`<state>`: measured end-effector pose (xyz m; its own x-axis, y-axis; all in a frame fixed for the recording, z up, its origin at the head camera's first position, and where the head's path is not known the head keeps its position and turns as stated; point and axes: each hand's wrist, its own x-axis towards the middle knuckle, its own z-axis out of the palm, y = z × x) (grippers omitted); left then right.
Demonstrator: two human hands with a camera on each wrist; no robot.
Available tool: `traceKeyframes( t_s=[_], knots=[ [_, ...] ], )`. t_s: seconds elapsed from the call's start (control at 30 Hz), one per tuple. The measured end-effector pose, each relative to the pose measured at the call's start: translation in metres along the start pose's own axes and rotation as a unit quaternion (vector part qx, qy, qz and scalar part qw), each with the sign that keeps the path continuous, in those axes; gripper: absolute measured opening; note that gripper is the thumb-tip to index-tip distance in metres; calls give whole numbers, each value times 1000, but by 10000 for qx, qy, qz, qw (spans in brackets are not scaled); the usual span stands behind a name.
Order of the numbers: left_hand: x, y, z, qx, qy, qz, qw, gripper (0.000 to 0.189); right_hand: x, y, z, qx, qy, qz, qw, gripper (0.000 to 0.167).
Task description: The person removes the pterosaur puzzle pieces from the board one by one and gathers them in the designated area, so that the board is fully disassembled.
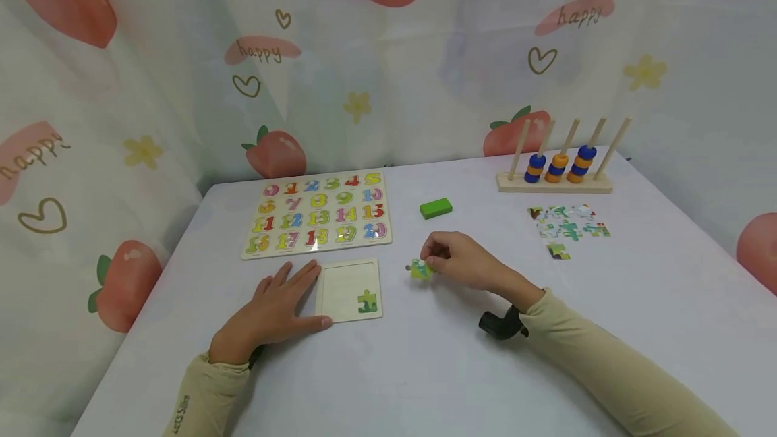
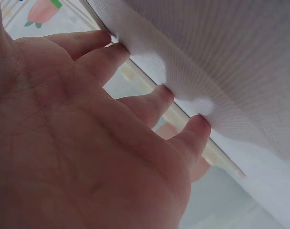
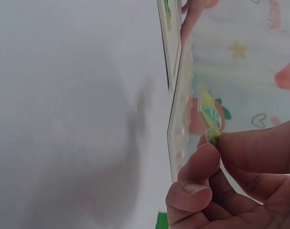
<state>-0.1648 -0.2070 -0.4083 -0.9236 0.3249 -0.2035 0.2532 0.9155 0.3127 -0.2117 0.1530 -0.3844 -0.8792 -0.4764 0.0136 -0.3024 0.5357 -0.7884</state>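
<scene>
My right hand (image 1: 466, 261) pinches a green jigsaw piece (image 1: 419, 269) between thumb and fingers, above the table to the right of a square wooden puzzle tray (image 1: 344, 284). In the right wrist view the piece (image 3: 209, 112) is seen nearly edge-on, held by one end and raised off the white surface. One green puzzle piece (image 1: 367, 301) lies in the tray's lower right corner. My left hand (image 1: 273, 309) is spread flat at the tray's left side, with fingertips and thumb at its edge. In the left wrist view its fingers (image 2: 147, 107) are spread apart.
A number puzzle board (image 1: 318, 213) lies behind the tray. A green block (image 1: 436, 208) sits at mid-table. To the right are several loose jigsaw pieces (image 1: 569, 226), one separate piece (image 1: 558, 251), and a wooden peg stand (image 1: 554, 185) with blue and orange beads.
</scene>
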Motion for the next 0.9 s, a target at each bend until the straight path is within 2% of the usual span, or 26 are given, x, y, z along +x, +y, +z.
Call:
traceKeyframes(
  t_s=[0.9],
  knots=[
    [2, -3, 4, 63, 28, 2, 10000, 109, -37, 31, -56, -133, 642, 474, 9967, 11]
  ],
)
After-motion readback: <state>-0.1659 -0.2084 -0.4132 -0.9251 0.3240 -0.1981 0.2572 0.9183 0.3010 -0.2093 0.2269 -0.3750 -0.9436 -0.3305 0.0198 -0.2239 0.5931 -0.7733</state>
